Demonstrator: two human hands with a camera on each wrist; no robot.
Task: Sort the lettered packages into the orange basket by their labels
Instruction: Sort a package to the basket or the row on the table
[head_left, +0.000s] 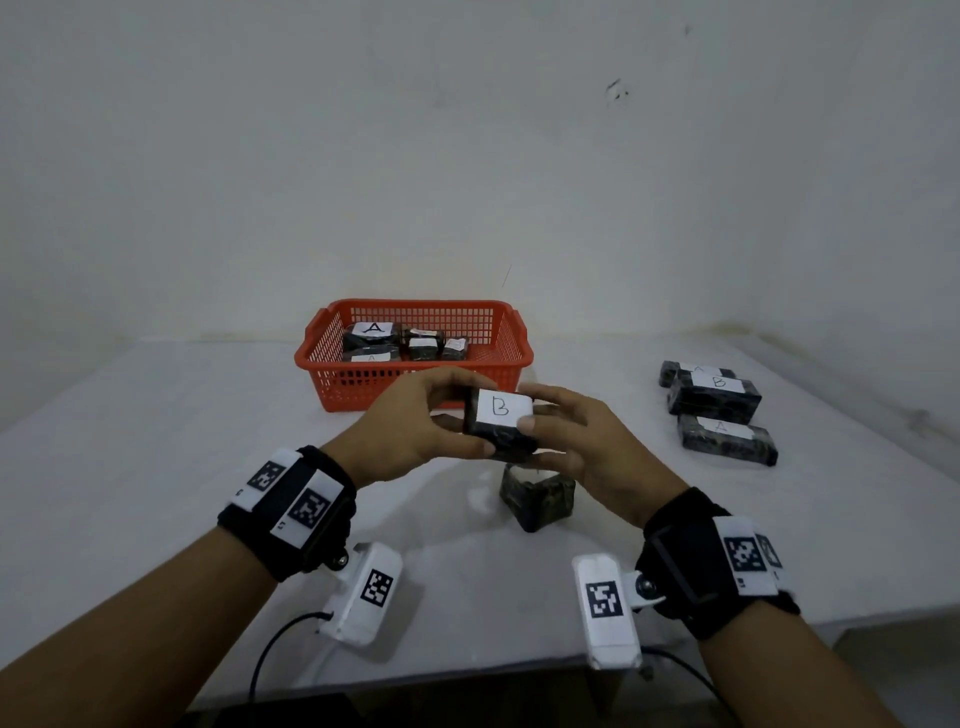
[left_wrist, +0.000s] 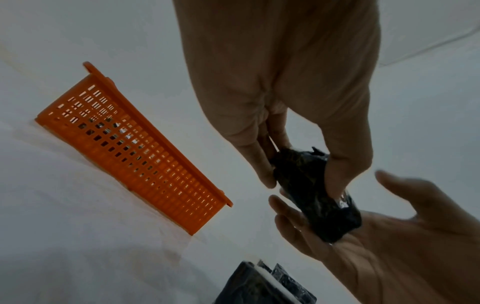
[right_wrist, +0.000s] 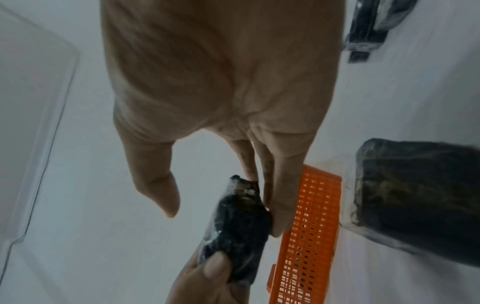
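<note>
A dark wrapped package with a white "B" label (head_left: 500, 415) (left_wrist: 324, 216) (right_wrist: 239, 230) hangs in the air just in front of the orange basket (head_left: 332, 384) (left_wrist: 130, 148) (right_wrist: 309, 226). My left hand (head_left: 462, 418) (left_wrist: 301, 181) pinches its left end between thumb and fingers. My right hand (head_left: 540, 415) (right_wrist: 223, 211) touches the right end with nearly straight fingers, and its thumb stands apart in the wrist views. Inside the basket lie several dark packages, one labelled "A" (head_left: 371, 332).
One more dark package (head_left: 537, 496) (right_wrist: 415, 201) stands on the white table (head_left: 156, 467) right beneath my hands. At the right lie three more: "A" (head_left: 696, 371), "B" (head_left: 714, 395) and "A" (head_left: 727, 439). A wall stands close behind the basket.
</note>
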